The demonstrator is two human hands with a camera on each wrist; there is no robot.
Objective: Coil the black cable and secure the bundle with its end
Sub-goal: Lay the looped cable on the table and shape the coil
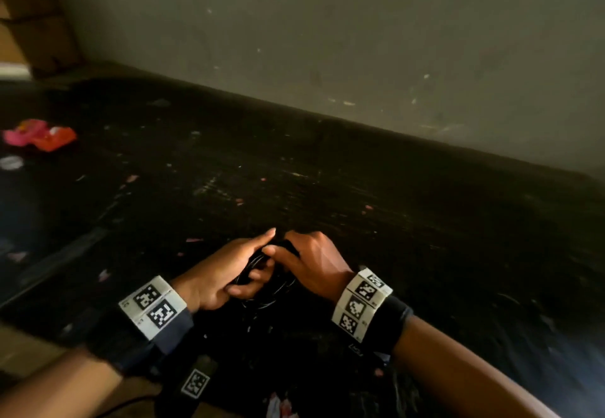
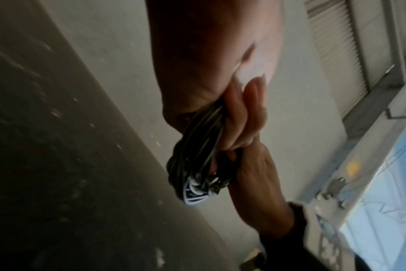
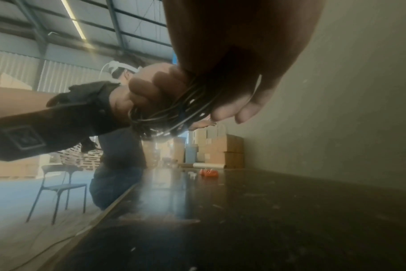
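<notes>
A thin black cable [image 1: 262, 281] is gathered into a bundle of several loops, held just above a dark table [image 1: 327, 182] near its front edge. My left hand [image 1: 229, 273] grips the bundle with curled fingers, its index finger stretched out forward. My right hand [image 1: 311, 260] meets it from the right, fingers curled over the same loops. The left wrist view shows the coil [image 2: 197, 150] clamped between both hands. The right wrist view shows the loops [image 3: 174, 111] hanging under my right fingers [image 3: 230, 108]. The cable's end is hidden.
A pink and orange wrapper [image 1: 39, 134] lies at the far left of the table, a small white scrap [image 1: 11, 162] beside it. A grey wall [image 1: 360, 41] runs along the table's back edge. Cardboard boxes [image 3: 223, 148] and a chair [image 3: 58, 185] stand beyond.
</notes>
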